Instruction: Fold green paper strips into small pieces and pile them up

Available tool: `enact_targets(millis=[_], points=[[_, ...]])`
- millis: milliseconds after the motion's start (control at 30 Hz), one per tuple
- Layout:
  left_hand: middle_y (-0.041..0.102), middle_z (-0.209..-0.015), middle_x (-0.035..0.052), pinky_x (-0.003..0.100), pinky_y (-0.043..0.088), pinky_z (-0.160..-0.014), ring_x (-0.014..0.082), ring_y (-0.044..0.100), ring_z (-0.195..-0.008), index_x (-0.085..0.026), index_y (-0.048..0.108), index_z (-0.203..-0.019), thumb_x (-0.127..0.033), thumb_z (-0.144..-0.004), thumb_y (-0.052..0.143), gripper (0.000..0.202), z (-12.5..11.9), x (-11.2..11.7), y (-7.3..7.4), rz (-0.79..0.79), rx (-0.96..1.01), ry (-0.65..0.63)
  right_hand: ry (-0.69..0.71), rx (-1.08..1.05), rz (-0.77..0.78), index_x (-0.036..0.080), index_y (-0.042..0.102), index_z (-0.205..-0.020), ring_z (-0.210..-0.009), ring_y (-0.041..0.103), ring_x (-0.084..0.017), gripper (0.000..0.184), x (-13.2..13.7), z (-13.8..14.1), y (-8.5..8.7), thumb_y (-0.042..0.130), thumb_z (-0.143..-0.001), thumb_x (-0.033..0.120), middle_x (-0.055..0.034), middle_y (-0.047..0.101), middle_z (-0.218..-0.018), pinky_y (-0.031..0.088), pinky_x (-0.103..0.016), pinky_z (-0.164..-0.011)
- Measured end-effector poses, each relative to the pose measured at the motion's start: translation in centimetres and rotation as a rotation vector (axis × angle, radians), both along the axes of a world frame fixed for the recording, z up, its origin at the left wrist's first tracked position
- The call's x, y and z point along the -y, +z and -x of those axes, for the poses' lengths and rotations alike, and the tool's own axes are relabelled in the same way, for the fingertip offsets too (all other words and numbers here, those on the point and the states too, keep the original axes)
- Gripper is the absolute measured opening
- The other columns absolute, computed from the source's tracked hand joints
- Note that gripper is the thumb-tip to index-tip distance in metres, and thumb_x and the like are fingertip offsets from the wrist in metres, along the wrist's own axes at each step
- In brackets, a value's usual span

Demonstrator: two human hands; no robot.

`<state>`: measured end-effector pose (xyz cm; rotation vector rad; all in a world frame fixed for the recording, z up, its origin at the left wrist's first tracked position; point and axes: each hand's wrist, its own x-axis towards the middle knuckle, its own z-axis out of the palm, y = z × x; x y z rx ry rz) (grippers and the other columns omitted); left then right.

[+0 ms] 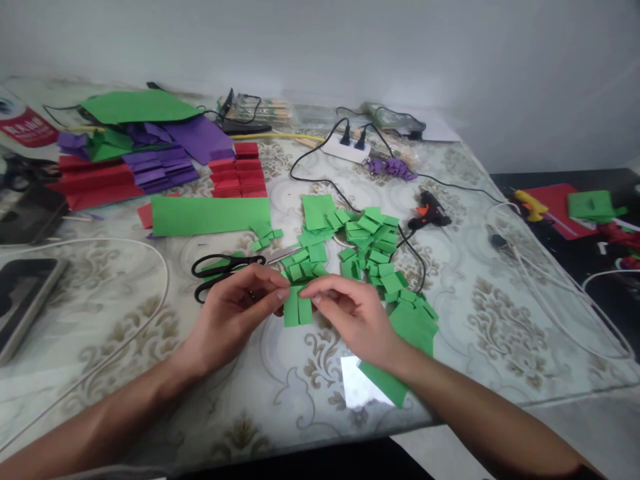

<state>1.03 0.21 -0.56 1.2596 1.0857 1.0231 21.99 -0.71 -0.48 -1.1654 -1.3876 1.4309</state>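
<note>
My left hand (235,313) and my right hand (353,313) meet near the table's front middle, both pinching a small folded green paper piece (297,310) between fingertips. Just behind it lies a heap of small green paper pieces (360,247). Black-handled scissors (225,270) lie on the table right behind my left hand. A larger green sheet (413,327) sits under and beside my right wrist.
A long green strip (210,215), red strips (237,170) and purple and green sheets (150,143) lie at the back left. A black glue gun (427,212) and power strip (346,148) with cables sit back right. A phone (23,293) lies at left.
</note>
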Motion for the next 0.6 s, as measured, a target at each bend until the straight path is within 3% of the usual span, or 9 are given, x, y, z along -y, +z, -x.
enact_targets(millis=[233, 400, 600], points=[[0.074, -0.082, 0.001, 0.025, 0.058, -0.068, 0.0151, 0.069, -0.071, -0.022, 0.077, -0.097, -0.027, -0.093, 0.077, 0.006, 0.24, 0.11, -0.2, -0.004, 0.014, 0.005, 0.029, -0.109, 0.004, 0.025, 0.079, -0.098, -0.078, 0.067, -0.018, 0.019, 0.06, 0.04, 0.35, 0.068, -0.086, 0.015, -0.0015, 0.074, -0.085, 0.053, -0.032, -0.071], [0.073, -0.092, 0.0027, 0.027, 0.057, -0.074, 0.0171, 0.069, -0.081, -0.023, 0.077, -0.102, -0.026, -0.097, 0.07, 0.009, 0.62, 0.15, 0.01, -0.003, -0.01, -0.066, 0.019, -0.125, 0.025, 0.024, 0.079, -0.099, -0.076, 0.067, -0.016, 0.018, 0.0, 0.06, 0.45, 0.068, -0.088, 0.016, -0.001, 0.073, -0.082, 0.054, -0.031, -0.072], [0.071, -0.1, 0.0048, 0.027, 0.054, -0.077, 0.0189, 0.068, -0.089, -0.021, 0.072, -0.104, -0.026, -0.092, 0.074, 0.013, 0.69, 0.35, 0.1, 0.004, -0.002, -0.139, -0.008, -0.151, 0.027, 0.024, 0.08, -0.096, -0.073, 0.068, -0.016, 0.012, 0.02, 0.2, 0.23, 0.074, -0.087, 0.019, -0.0001, 0.073, -0.079, 0.056, -0.032, -0.073]])
